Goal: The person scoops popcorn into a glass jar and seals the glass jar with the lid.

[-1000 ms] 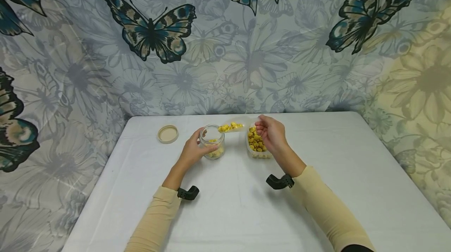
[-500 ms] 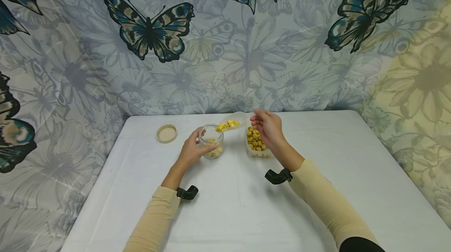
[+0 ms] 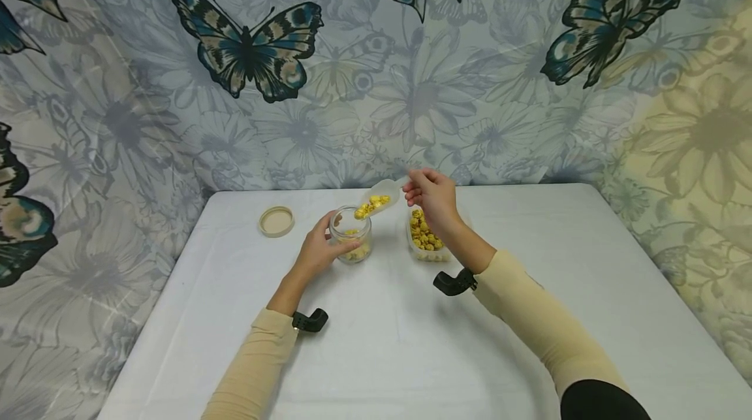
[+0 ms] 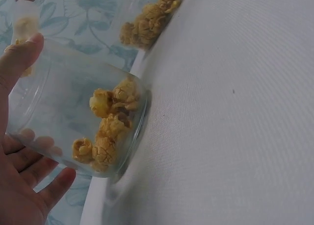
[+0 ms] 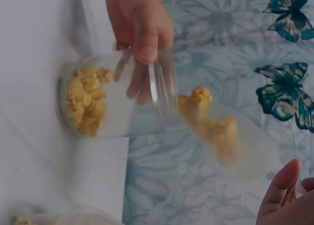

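Observation:
A glass jar (image 3: 351, 237) stands on the white table with some popcorn (image 4: 109, 132) at its bottom. My left hand (image 3: 319, 248) grips the jar from the left, its thumb along the near side and fingers round the back. My right hand (image 3: 433, 201) pinches the handle of a translucent plastic scoop (image 3: 386, 193). The scoop is loaded with yellow popcorn (image 3: 371, 206) and tilts down to the left, its tip over the jar's mouth. In the right wrist view, the scoop (image 5: 240, 141) slants at the jar's rim. Below my right hand sits a clear plastic tub (image 3: 431, 255) of popcorn.
A round beige-rimmed lid (image 3: 276, 221) lies on the table (image 3: 376, 341) left of the jar. Behind the table's far edge hangs a cloth (image 3: 423, 106) printed with butterflies and flowers.
My right hand has risen and moved left, tilting the scoop more steeply toward the jar. The popcorn has shifted toward the scoop's tip. My left hand still holds the jar in place.

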The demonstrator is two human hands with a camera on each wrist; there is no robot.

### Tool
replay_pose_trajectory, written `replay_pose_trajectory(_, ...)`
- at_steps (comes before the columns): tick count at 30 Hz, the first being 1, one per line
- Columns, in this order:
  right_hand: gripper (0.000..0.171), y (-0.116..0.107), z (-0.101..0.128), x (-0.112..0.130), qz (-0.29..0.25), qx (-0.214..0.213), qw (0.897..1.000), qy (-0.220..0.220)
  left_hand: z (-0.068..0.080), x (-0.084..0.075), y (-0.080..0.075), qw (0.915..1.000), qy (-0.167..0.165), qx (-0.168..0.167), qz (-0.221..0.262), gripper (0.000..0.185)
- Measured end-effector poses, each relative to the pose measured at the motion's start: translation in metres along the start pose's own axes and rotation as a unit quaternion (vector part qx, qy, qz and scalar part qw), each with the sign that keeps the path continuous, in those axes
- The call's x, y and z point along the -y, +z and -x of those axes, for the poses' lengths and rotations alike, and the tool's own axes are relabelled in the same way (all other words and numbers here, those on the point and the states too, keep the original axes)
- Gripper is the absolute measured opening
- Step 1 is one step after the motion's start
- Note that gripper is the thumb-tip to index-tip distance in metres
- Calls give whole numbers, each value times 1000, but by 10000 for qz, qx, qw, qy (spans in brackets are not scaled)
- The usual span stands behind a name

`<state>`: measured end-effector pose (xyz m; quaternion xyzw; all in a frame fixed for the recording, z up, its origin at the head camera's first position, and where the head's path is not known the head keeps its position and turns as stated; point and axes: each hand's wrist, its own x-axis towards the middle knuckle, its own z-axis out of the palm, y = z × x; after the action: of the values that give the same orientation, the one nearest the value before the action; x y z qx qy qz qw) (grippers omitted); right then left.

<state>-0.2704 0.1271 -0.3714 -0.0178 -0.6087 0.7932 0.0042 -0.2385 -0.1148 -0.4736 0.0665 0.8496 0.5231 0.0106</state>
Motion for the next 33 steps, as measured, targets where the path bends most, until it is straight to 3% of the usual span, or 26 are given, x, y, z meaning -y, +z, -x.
replay_pose_trajectory(10, 15, 14, 3, 6, 270, 156, 9982, -504, 1, 0, -1, 10000, 23, -10, -32, 85)
replay_pose_trajectory(29, 34, -1, 0, 1, 402, -46, 9984, -390, 1, 2, 1, 9998, 93, -162, -101, 86)
replay_pose_trajectory(33, 29, -2, 0, 0, 365, -89, 9985, -400, 1, 1, 2, 9997, 111, -209, -106, 86)
